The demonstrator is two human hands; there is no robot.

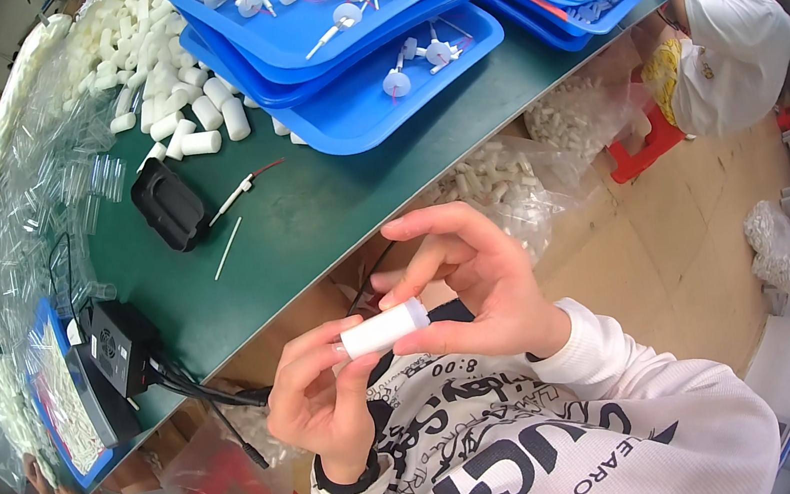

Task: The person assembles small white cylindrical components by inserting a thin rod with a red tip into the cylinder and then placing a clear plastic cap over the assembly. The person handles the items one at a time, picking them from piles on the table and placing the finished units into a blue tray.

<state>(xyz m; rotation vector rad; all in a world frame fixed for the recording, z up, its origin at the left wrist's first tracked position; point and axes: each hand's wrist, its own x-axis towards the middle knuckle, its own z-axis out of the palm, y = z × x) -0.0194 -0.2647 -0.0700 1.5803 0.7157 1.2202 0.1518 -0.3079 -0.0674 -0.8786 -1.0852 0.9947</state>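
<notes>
In front of my chest, both hands are closed on a short white cylinder [382,331]. My left hand [327,398] pinches its left end between thumb and fingers; a bit of clear plastic shows at that end. My right hand [487,290] grips the right end, where a pale cap-like rim sits, with the thumb below, a finger above and the index finger raised. On the green table [295,221] beyond lie a small black open case [169,206], a thin white stick with a red wire [241,190] and a slim white rod [229,248].
White foam-like cylinders [156,93] and clear tubes [32,212] heap up at the left. Stacked blue trays [337,124] hold white discs and sticks. A black device [116,347] with cables stands at the table's near left. Co-workers sit at both sides, one by a red stool [639,152].
</notes>
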